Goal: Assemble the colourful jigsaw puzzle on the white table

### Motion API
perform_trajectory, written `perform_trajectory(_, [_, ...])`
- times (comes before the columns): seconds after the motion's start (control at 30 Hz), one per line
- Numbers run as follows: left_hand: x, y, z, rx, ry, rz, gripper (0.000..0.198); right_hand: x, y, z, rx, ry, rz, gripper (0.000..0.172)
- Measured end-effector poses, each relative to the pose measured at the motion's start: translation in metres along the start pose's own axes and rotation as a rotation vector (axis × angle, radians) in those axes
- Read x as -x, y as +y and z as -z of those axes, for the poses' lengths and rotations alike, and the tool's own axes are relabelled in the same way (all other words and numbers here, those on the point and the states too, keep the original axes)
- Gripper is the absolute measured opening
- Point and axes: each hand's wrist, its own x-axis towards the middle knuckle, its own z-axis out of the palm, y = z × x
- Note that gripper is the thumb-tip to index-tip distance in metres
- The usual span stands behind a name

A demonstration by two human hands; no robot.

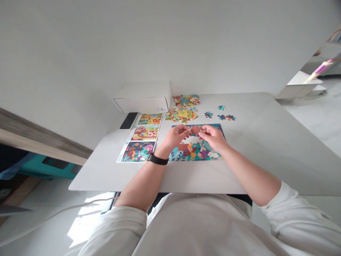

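A partly assembled jigsaw puzzle [191,155] lies in front of me, with rabbits and plants along its near side and a pale gap across its middle. Over its left part, my left hand [178,136] is closed in a pinch at the edge of a reddish-brown puzzle piece [196,130]. My right hand [212,136] pinches with thumb and forefinger on the opposite side, also at a puzzle piece. The fingers hide much of what they grip, and whether both hold one joined section I cannot tell.
Loose puzzle pieces [182,114] are heaped behind the puzzle. A few joined pieces [226,117] lie to the right. Three picture cards [140,151] line the left, beside a phone [129,121]. A white box [142,97] stands against the wall.
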Motion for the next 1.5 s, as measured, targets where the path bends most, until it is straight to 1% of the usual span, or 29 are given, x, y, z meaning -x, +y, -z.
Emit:
perform_trajectory(0.13, [0.001,0.002,-0.001,0.000,0.014,0.006,0.045,0.000,0.001,0.000,-0.008,-0.027,-0.014,0.044])
perform_trajectory(0.23, [0.000,0.001,0.003,0.023,0.040,-0.002,0.049,0.000,0.004,0.001,0.000,0.001,-0.016,0.044])
perform_trajectory(0.3, [-0.003,0.000,0.009,0.043,0.104,-0.011,0.053,-0.001,0.006,0.001,-0.002,0.020,-0.023,0.045])
perform_trajectory(0.43, [-0.008,-0.003,0.027,0.066,0.291,-0.009,0.061,-0.002,0.009,0.002,0.009,0.019,-0.030,0.041])
perform_trajectory(0.5, [-0.009,-0.003,0.032,0.068,0.322,-0.013,0.062,-0.002,0.009,0.002,0.025,0.009,-0.022,0.038])
perform_trajectory(0.6, [-0.008,-0.004,0.032,0.037,0.275,-0.032,0.060,-0.001,0.009,0.002,0.043,-0.012,-0.012,0.036])
perform_trajectory(0.77, [-0.003,-0.003,0.020,0.013,0.077,-0.024,0.053,-0.002,0.008,-0.001,0.023,-0.038,-0.033,0.040])
perform_trajectory(0.87, [-0.001,-0.003,0.016,0.023,0.021,-0.008,0.051,-0.002,0.009,-0.005,-0.010,-0.054,-0.037,0.043])
perform_trajectory(0.97, [-0.002,-0.003,0.016,0.035,0.012,-0.009,0.049,-0.002,0.008,-0.008,0.001,-0.067,-0.034,0.042])
perform_trajectory(1.03, [-0.003,-0.003,0.019,0.049,0.023,-0.004,0.048,-0.001,0.005,-0.009,0.071,-0.036,0.004,0.039])
perform_trajectory(1.1, [-0.003,-0.001,0.026,0.053,0.052,0.002,0.047,0.000,-0.002,-0.008,0.204,0.023,0.090,0.038])
perform_trajectory(1.17, [-0.004,0.001,0.034,0.047,0.096,0.004,0.046,0.000,-0.010,-0.005,0.348,0.060,0.219,0.039])
perform_trajectory(1.23, [-0.003,0.003,0.044,0.028,0.132,0.006,0.045,-0.002,-0.019,-0.003,0.445,0.040,0.349,0.040])
perform_trajectory(1.3, [-0.002,0.005,0.051,0.006,0.148,0.016,0.044,-0.006,-0.027,0.000,0.493,0.000,0.435,0.039])
perform_trajectory(1.4, [-0.001,0.006,0.055,0.007,0.142,0.020,0.043,-0.016,-0.037,0.001,0.523,-0.048,0.450,0.034])
perform_trajectory(1.5, [-0.001,0.004,0.051,0.021,0.092,0.018,0.041,-0.025,-0.041,-0.002,0.488,-0.059,0.399,0.030])
